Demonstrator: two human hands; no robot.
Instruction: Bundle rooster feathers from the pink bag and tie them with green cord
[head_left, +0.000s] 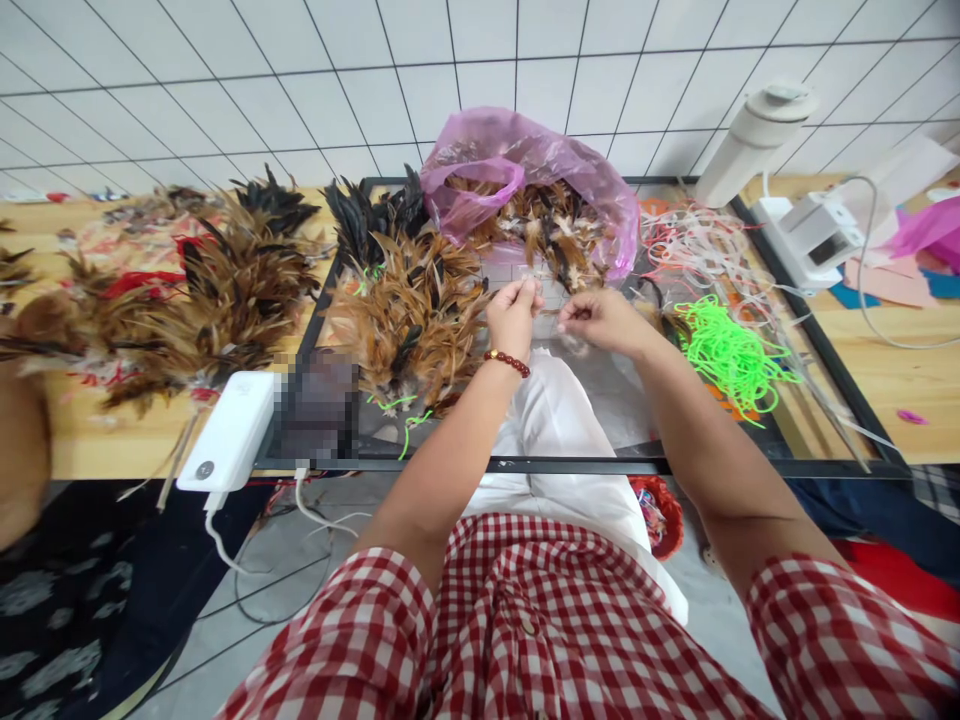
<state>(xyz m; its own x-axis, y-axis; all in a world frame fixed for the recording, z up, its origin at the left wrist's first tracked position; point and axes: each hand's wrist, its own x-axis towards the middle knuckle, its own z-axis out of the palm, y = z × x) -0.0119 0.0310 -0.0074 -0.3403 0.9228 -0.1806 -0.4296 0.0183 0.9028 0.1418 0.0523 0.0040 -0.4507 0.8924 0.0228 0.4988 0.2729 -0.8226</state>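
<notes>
A: In the head view, what do the hands do?

B: At the centre of the frame the left hand and the right hand are raised close together over the glass tabletop, each with fingertips pinched narrow. What they pinch is too small to tell (perhaps a thin feather, but that stays unclear). A bead bracelet circles the left wrist.

A: And around them?

B: Just left of the hands lies a heap of brown feathers. Behind them, at upper centre, a pink plastic bag holds more feathers. Right of the right hand sits a tangle of neon green cords. A white power bank lies at lower left on the table edge.
</notes>
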